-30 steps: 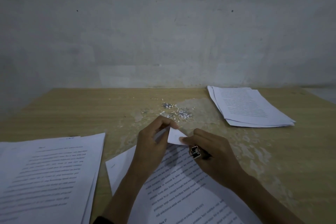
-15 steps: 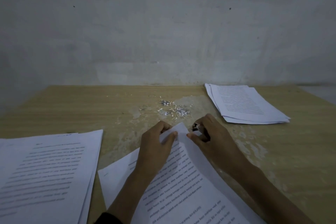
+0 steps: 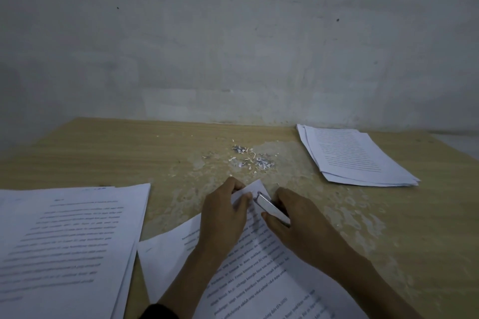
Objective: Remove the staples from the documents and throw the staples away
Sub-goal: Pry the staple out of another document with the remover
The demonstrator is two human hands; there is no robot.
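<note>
Paper corner (image 3: 255, 187), staple remover (image 3: 269, 206) between hands (image 3: 224, 217) (image 3: 298, 225)

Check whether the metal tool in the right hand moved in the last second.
Yes. The metal tool in the right hand has swung forward-left. Its tip is now nearer the staple pile, at the document corner the left hand pinches.

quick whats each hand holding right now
Left hand: pinches the top corner of the document.
Right hand: grips the staple remover, tip at that corner.
</note>
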